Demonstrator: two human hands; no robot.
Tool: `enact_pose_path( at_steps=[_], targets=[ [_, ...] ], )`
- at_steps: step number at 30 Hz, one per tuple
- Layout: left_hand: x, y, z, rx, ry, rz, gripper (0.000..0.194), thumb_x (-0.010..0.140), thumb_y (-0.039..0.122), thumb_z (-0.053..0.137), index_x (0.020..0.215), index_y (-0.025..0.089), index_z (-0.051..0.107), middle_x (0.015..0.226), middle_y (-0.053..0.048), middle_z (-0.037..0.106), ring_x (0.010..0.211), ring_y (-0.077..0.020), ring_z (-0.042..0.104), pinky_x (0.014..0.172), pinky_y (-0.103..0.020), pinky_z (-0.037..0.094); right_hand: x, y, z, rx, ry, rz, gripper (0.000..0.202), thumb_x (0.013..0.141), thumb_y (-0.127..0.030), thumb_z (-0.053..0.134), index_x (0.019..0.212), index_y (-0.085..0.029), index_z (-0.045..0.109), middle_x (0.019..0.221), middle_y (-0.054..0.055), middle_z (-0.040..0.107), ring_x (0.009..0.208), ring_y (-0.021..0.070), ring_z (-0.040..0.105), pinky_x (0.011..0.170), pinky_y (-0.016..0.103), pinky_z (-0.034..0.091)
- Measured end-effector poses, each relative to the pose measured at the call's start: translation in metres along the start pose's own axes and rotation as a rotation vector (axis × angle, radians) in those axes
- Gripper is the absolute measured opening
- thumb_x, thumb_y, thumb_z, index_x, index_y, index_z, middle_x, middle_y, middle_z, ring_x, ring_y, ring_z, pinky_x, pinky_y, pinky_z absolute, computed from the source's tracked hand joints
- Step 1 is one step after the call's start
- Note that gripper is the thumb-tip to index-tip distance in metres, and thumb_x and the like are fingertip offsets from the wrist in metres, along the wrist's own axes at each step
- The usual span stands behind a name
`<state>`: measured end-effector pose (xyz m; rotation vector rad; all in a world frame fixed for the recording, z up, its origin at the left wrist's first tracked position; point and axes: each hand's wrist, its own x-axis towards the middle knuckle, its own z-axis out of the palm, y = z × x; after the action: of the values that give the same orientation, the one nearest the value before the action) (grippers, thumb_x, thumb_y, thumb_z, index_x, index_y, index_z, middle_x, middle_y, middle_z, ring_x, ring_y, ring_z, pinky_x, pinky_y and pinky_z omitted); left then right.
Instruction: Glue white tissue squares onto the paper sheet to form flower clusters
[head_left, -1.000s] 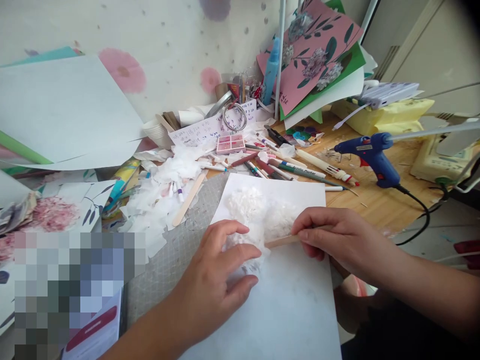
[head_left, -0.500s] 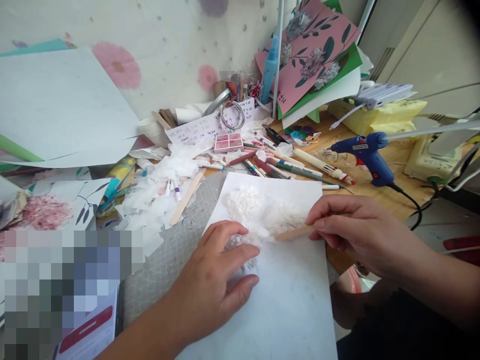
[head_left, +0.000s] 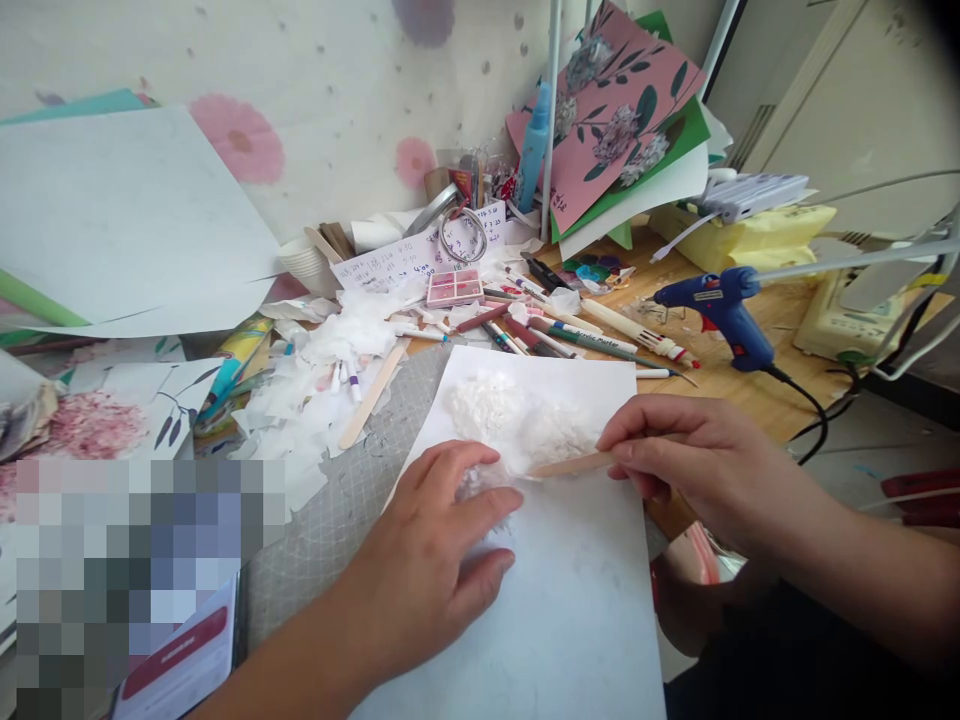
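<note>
My left hand (head_left: 431, 555) lies flat, hiding the fluffy white paper tuft (head_left: 517, 425)'s near edge on the white sheet (head_left: 577, 600). Right hand (head_left: 697, 465) pinches flat wooden stick (head_left: 574, 465), its tip at the tuft; sheet's near half bare.

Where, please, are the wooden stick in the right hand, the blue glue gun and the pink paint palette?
wooden stick (head_left: 571, 465), head view, on its bare middle, left of the fingers.
blue glue gun (head_left: 721, 300), head view, on its body.
pink paint palette (head_left: 454, 288), head view, on its centre.
</note>
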<state>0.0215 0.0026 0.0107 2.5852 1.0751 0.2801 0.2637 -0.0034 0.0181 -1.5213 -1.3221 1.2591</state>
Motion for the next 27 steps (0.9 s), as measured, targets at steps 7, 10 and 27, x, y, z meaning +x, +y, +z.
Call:
enact_pose_path(
  at_steps=[7, 10, 27],
  targets=[
    [-0.002, 0.000, 0.003, -0.035, 0.062, 0.017, 0.027, 0.076, 0.015, 0.054, 0.100, 0.026, 0.060, 0.130, -0.006, 0.038, 0.119, -0.0277, 0.038, 0.097, -0.045, 0.041, 0.001, -0.002, 0.001, 0.031, -0.032, 0.036, 0.009, 0.069, -0.019, 0.052, 0.067, -0.018, 0.061, 0.055, 0.000, 0.056, 0.045, 0.0093, 0.044, 0.042, 0.022, 0.033],
    [-0.002, -0.002, 0.002, -0.040, 0.052, 0.023, 0.026, 0.077, 0.015, 0.053, 0.099, 0.027, 0.060, 0.131, -0.006, 0.039, 0.119, -0.0276, 0.039, 0.097, -0.044, 0.041, 0.001, -0.003, 0.005, -0.009, -0.079, 0.047, 0.009, 0.069, -0.020, 0.052, 0.067, -0.017, 0.061, 0.050, -0.002, 0.052, 0.046, 0.0093, 0.044, 0.042, 0.021, 0.032],
    [-0.003, -0.002, -0.001, -0.041, 0.048, -0.016, 0.037, 0.077, 0.020, 0.055, 0.113, 0.027, 0.051, 0.133, -0.008, 0.040, 0.119, -0.0271, 0.042, 0.097, -0.043, 0.042, 0.000, -0.015, 0.015, -0.525, -0.121, -0.307, 0.021, 0.070, -0.007, 0.044, 0.065, -0.020, 0.060, 0.059, -0.004, 0.059, 0.057, 0.0115, 0.052, 0.053, 0.023, 0.039]
  ],
)
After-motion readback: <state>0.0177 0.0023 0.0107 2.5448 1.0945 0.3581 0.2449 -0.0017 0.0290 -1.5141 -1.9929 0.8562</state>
